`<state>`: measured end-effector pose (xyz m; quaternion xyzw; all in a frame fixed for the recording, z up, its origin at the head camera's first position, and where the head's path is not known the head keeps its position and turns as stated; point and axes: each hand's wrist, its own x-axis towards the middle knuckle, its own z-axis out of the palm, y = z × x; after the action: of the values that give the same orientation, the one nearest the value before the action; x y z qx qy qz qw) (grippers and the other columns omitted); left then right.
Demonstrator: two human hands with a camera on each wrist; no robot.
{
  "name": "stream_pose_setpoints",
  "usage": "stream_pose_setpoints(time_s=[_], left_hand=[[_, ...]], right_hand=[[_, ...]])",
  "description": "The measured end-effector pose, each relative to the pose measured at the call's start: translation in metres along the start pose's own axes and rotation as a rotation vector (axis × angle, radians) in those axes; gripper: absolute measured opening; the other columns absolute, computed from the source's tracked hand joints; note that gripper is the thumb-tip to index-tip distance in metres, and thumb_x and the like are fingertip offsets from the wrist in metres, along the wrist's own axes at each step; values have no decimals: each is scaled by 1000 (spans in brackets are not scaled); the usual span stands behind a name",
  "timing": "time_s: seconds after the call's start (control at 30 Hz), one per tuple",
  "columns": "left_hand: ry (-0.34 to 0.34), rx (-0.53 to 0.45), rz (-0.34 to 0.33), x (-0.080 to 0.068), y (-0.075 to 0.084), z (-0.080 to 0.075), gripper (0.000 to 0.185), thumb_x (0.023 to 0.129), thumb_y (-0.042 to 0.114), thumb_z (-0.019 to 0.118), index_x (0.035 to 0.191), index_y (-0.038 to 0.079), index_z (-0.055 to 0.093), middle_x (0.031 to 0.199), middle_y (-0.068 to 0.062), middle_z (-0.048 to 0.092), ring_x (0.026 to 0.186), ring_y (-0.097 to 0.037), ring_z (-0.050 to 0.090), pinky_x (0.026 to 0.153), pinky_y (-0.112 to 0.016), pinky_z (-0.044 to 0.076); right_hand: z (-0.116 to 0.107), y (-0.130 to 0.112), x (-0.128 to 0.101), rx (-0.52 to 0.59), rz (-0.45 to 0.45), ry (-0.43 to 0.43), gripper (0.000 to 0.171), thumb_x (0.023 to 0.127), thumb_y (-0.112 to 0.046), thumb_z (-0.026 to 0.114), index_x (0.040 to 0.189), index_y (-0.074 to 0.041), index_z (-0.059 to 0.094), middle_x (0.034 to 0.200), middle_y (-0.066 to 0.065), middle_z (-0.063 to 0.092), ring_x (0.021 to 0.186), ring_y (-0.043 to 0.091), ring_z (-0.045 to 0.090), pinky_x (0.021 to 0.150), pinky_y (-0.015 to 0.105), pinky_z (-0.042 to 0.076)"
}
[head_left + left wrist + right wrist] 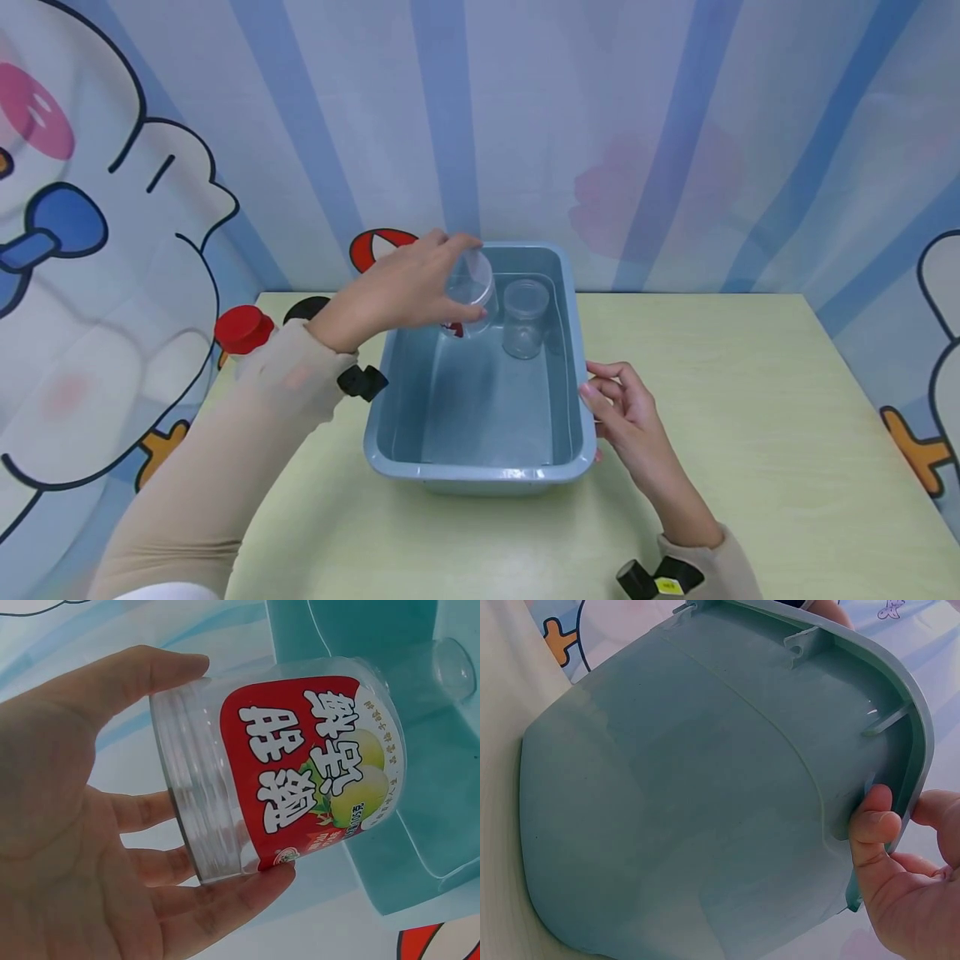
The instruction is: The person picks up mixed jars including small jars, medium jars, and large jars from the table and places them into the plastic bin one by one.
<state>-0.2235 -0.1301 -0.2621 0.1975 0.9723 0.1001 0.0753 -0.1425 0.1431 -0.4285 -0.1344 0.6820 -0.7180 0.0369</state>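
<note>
A grey-blue plastic bin (pixel 480 472) stands on the table. My left hand (pixel 408 287) reaches over its far left part and holds a clear plastic jar (pixel 307 772) by its end, thumb on one side and fingers on the other. The jar is tilted, and its red label has white characters and a picture of round green fruit. Inside the bin, near its far right corner, another clear container (pixel 525 318) stands apart from the held jar. At the bin's right side my right hand (pixel 626 421) pinches the rim, fingers underneath, seen in the right wrist view.
Left of the bin, partly behind my left forearm, are a red cap (pixel 244 329) on a container and a black round top (pixel 306 308). A striped blue-and-white curtain (pixel 525 125) hangs along the far edge of the pale table (pixel 720 400).
</note>
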Motion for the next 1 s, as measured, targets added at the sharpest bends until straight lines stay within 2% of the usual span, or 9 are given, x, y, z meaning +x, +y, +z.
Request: stream_pose_setpoints(time_s=[0.23, 0.53, 1.0], left_hand=[[-7, -2, -15, 5, -4, 3, 85, 85, 49, 74, 152, 15, 37, 138, -16, 48, 107, -27, 58, 77, -43, 56], [-11, -25, -18, 9, -8, 8, 85, 85, 49, 74, 152, 15, 37, 136, -16, 48, 107, -27, 56, 78, -42, 55], [-50, -56, -43, 19, -11, 12, 84, 87, 48, 73, 154, 15, 34, 144, -17, 43, 115, -28, 53, 84, -45, 53]], right_hand=[[0, 1, 0, -6, -7, -4, 36, 103, -7, 53, 135, 6, 41, 105, 14, 66, 73, 16, 66, 57, 26, 56], [1, 1, -1, -4, -6, -1, 36, 103, -7, 53, 135, 6, 41, 105, 11, 67, 75, 15, 66, 63, 28, 59], [1, 2, -1, 6, -1, -7, 37, 103, -8, 54, 135, 6, 41, 106, 14, 66, 76, 16, 67, 67, 31, 60]])
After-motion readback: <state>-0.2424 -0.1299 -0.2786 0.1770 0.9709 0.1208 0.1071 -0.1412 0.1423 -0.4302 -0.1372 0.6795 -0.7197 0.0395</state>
